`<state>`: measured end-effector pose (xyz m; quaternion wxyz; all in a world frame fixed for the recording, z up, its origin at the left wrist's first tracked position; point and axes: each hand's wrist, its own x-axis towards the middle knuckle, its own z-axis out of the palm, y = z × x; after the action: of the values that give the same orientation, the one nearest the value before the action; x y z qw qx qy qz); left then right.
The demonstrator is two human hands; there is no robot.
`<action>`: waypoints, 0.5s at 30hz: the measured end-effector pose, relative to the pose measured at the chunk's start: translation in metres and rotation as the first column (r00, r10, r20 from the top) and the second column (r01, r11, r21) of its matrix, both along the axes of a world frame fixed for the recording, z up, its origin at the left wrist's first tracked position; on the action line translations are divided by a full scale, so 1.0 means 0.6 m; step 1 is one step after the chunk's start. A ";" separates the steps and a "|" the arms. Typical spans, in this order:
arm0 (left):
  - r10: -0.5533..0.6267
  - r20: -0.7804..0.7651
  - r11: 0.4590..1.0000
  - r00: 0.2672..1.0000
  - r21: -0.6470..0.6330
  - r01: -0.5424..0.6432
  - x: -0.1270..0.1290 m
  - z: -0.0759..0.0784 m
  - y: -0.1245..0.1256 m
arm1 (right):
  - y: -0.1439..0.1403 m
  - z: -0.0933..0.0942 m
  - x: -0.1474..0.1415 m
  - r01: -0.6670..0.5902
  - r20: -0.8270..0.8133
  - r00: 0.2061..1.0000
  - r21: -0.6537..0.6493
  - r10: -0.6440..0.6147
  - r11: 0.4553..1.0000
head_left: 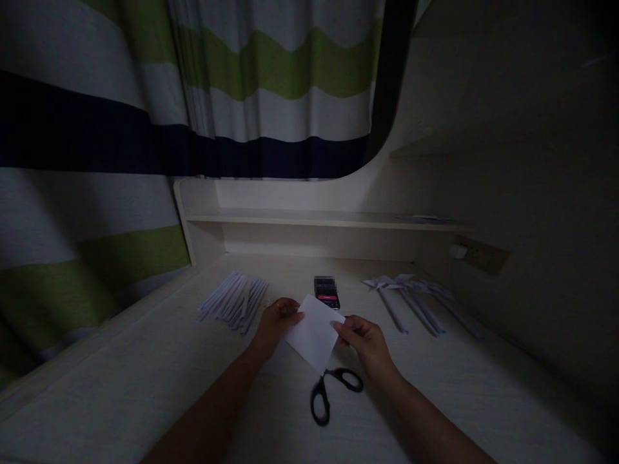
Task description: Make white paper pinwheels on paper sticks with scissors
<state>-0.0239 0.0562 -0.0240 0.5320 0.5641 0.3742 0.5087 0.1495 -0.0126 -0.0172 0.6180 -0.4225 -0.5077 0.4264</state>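
Note:
A square sheet of white paper (314,335) is held up over the desk, turned so one corner points toward me. My left hand (279,325) pinches its left corner between thumb and fingers. At the right corner, my right hand (360,335) grips it the same way. Just below the sheet lie black-handled scissors (322,401) with the handles spread apart; the paper hides their blades. Behind the sheet, a phone (327,293) rests on the desk, its lower end partly covered by the paper's top corner.
A bundle of rolled paper sticks (235,299) lies at the left. Several paper pinwheels (409,299) on sticks lie at the right. A low shelf (309,219) runs along the back, under a striped curtain (290,84). A white plug (458,251) sits in the right wall's socket.

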 end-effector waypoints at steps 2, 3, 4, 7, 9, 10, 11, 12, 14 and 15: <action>0.029 0.018 1.000 0.999 -0.005 -0.029 0.009 -0.002 -0.006 | 0.000 -0.001 0.002 0.003 -0.001 1.000 0.009 -0.003 1.000; 0.027 0.039 0.999 0.999 -0.019 -0.026 0.013 -0.003 -0.009 | 0.001 -0.002 0.003 -0.008 -0.005 1.000 0.020 0.008 1.000; 0.014 0.069 0.999 0.998 -0.041 -0.011 0.017 -0.005 -0.013 | 0.001 -0.002 0.004 -0.025 -0.014 1.000 0.034 0.025 0.999; -0.048 0.160 0.992 0.986 -0.104 0.065 0.025 -0.012 -0.022 | 0.002 -0.003 0.005 -0.098 -0.048 0.994 0.080 0.102 0.992; -0.050 0.172 0.993 0.984 -0.100 0.068 0.030 -0.017 -0.027 | 0.002 -0.005 0.003 -0.133 -0.058 0.989 0.093 0.139 0.987; -0.042 0.157 0.994 0.987 -0.093 0.057 0.032 -0.019 -0.030 | 0.003 -0.006 0.001 -0.142 -0.054 0.988 0.095 0.148 0.985; -0.035 0.134 0.995 0.990 -0.086 0.047 0.034 -0.021 -0.032 | 0.004 -0.009 -0.001 -0.143 -0.042 0.988 0.094 0.148 0.985; -0.033 0.107 0.996 0.994 -0.082 0.042 0.036 -0.021 -0.035 | 0.005 -0.011 -0.003 -0.132 -0.023 0.991 0.090 0.135 0.987; -0.055 0.066 0.995 0.996 -0.083 0.060 0.041 -0.016 -0.042 | 0.008 -0.018 -0.004 -0.089 0.040 0.996 0.090 0.086 0.992; -0.075 0.056 0.993 0.996 -0.082 0.080 0.042 -0.013 -0.045 | 0.010 -0.022 -0.005 -0.059 0.082 0.995 0.101 0.051 0.993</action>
<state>0.0014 0.0289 -0.0317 0.5843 0.5416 0.3589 0.4863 0.1466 -0.0066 -0.0304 0.6064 -0.3926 -0.5644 0.3994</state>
